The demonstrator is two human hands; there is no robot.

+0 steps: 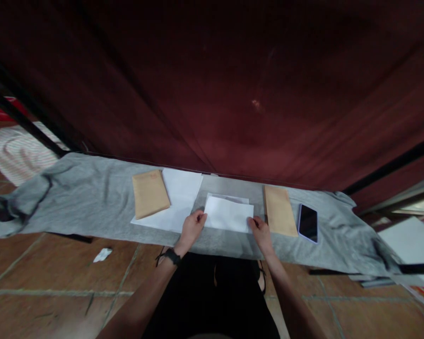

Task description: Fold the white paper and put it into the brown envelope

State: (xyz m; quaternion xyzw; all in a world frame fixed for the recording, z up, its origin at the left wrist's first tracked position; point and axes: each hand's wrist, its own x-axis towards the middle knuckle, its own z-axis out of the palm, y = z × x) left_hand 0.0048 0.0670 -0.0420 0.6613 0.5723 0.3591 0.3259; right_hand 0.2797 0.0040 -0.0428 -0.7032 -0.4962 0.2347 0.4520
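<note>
A folded sheet of white paper is stretched between my two hands, over the grey cloth on a narrow bench. My left hand pinches its left edge between thumb and fingers. At the lower right corner, my right hand is closed on the same sheet. A second layer of paper shows behind its top edge. To the left, a stack of brown envelopes lies partly over larger white sheets. Right of my right hand lies another brown envelope stack.
A phone with a dark screen lies beside the right envelopes. Behind the bench rises a dark red panel. A scrap of white paper is on the tiled floor. Striped fabric hangs at the far left.
</note>
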